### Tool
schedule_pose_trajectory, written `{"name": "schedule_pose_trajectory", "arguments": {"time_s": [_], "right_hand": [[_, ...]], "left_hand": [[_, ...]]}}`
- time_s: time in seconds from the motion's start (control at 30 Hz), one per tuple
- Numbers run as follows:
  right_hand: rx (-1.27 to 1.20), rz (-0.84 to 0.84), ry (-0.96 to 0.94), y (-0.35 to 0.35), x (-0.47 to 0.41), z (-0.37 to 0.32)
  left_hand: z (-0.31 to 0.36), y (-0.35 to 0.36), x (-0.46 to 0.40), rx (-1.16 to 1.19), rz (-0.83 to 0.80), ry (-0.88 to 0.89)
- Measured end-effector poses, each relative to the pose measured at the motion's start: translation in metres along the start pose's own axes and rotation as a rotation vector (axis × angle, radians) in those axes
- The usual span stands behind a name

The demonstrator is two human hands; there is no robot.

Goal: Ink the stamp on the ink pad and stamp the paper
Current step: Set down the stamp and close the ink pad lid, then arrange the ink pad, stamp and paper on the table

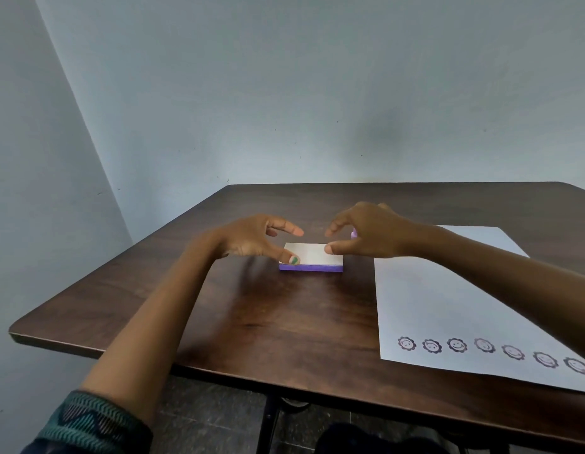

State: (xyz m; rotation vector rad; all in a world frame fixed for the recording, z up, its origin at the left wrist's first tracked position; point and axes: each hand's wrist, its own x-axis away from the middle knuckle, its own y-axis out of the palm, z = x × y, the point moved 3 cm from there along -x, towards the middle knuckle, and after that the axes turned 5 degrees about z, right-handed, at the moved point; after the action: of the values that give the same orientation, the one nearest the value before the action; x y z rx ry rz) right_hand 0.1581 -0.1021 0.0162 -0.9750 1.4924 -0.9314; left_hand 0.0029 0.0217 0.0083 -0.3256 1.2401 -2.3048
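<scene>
A flat ink pad box (312, 257), white on top with a purple base, lies shut on the dark wooden table (268, 316). My left hand (256, 239) hovers at its left end, fingers spread, thumb tip touching the near left corner. At the box's right end is my right hand (366, 232), fingers apart, thumb at the lid's right edge. A small purple thing (353, 234), perhaps the stamp, peeks out behind my right hand. To the right lies a white paper (448, 299) with a row of several smiley flower stamps (458, 345) along its near edge.
A pale blue wall stands behind the table. The table's left and near edges are close to the box. Below the table I see a dark metal leg (268, 424) and a tiled floor.
</scene>
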Motion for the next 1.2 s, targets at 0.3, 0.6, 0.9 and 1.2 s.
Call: {"name": "schedule_pose_trajectory", "arguments": {"time_s": [0.3, 0.6, 0.9, 1.2], "right_hand": [[0.073, -0.165, 0.033, 0.015, -0.006, -0.001], [0.199, -0.204, 0.021, 0.017, -0.012, 0.000], [0.136, -0.099, 0.048, 0.009, -0.005, 0.009], [-0.004, 0.191, 0.019, 0.001, 0.002, 0.046]], "left_hand": [[-0.014, 0.009, -0.007, 0.053, -0.006, 0.007], [-0.011, 0.010, -0.013, 0.016, 0.022, 0.021], [-0.001, 0.020, -0.010, 0.001, 0.124, 0.041], [0.041, 0.040, -0.039, -0.163, 0.278, 0.236]]}}
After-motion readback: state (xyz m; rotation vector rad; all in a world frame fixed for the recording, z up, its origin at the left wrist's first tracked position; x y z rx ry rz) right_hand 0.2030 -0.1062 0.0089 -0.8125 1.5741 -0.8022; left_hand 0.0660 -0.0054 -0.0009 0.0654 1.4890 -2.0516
